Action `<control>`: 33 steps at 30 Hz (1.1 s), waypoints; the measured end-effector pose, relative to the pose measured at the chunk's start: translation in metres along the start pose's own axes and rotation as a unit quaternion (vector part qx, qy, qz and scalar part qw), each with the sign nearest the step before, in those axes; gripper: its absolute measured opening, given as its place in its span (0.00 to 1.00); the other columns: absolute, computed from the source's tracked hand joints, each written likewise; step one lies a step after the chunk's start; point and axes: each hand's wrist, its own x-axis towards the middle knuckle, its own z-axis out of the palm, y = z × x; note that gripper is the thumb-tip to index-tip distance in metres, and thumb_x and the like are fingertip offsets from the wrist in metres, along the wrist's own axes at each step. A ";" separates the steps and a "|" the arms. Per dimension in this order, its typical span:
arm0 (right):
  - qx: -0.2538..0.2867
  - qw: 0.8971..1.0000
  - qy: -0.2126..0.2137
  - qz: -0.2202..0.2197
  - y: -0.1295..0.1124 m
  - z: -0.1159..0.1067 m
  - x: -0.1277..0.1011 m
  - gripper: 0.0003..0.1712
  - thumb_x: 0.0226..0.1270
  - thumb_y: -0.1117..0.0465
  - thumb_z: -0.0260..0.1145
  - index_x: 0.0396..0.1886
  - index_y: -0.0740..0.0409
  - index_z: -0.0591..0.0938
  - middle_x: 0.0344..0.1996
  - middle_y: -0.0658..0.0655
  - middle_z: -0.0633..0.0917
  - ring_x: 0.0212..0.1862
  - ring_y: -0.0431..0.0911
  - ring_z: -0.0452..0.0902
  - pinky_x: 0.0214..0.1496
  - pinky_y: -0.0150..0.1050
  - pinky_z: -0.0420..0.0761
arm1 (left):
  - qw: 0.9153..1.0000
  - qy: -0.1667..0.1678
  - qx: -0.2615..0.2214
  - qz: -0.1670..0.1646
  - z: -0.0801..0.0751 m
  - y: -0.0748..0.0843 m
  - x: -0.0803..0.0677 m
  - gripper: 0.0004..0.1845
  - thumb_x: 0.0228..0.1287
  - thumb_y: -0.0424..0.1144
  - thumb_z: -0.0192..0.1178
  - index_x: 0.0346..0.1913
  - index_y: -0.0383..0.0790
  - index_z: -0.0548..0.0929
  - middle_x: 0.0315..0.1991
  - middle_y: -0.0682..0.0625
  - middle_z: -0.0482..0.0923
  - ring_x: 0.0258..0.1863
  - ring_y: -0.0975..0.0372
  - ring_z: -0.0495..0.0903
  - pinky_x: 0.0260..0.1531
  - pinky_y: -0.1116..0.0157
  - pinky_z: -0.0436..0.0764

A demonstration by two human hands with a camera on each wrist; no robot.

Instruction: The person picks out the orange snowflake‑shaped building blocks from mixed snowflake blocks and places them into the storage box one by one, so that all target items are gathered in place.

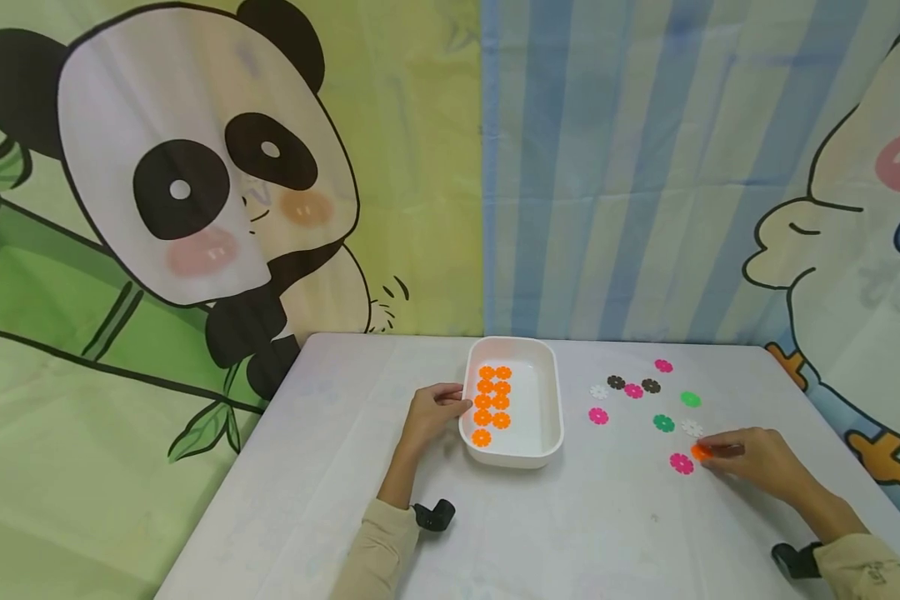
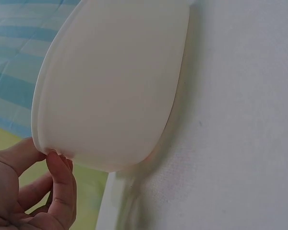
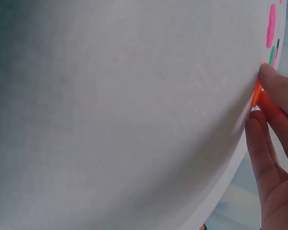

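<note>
The right hand [image 1: 765,462], near the table's [image 1: 345,467] right edge, pinches an orange flower piece [image 1: 700,452] at its fingertips. The white tray [image 1: 547,417] lies far left, its rim pinched by the left hand [image 1: 431,417].

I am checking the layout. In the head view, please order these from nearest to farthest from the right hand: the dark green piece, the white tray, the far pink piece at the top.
1. Dark green piece, just up-left of the right hand.
2. Far pink piece, toward the table's back.
3. White tray, far left, at the left hand.
</note>
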 end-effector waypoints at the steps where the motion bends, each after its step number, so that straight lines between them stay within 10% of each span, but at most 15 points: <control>1: -0.002 1.000 0.003 -0.004 0.000 0.000 0.000 0.26 0.47 0.51 0.80 0.44 0.62 0.88 0.38 0.61 0.88 0.42 0.57 0.83 0.36 0.40 0.84 | 1.000 0.000 0.002 0.000 0.000 0.000 0.000 0.20 0.55 0.38 0.72 0.50 0.34 0.85 0.37 0.48 0.83 0.35 0.59 0.82 0.38 0.66 0.82; 14: 0.019 0.998 0.046 -0.034 -0.022 -0.007 0.006 0.23 0.50 0.58 0.78 0.45 0.65 0.87 0.38 0.63 0.87 0.40 0.59 0.83 0.31 0.36 0.84 | 1.000 0.000 0.002 -0.003 0.000 0.001 -0.001 0.19 0.56 0.36 0.71 0.50 0.34 0.85 0.37 0.48 0.83 0.35 0.59 0.81 0.38 0.66 0.82; 24: 0.058 0.982 0.107 -0.142 -0.086 -0.002 0.045 0.21 0.49 0.66 0.78 0.46 0.63 0.86 0.40 0.61 0.87 0.41 0.58 0.84 0.39 0.49 0.84 | 1.000 -0.002 -0.001 -0.002 0.001 0.001 -0.001 0.19 0.55 0.37 0.72 0.50 0.33 0.84 0.37 0.47 0.83 0.35 0.59 0.81 0.37 0.66 0.83; 33: 0.138 0.969 0.076 -0.192 -0.156 0.012 0.075 0.22 0.52 0.63 0.78 0.48 0.61 0.86 0.42 0.57 0.87 0.43 0.51 0.85 0.39 0.41 0.85 | 1.000 0.001 -0.001 0.004 0.000 0.002 -0.002 0.19 0.55 0.37 0.72 0.49 0.33 0.85 0.37 0.47 0.83 0.35 0.60 0.82 0.37 0.66 0.83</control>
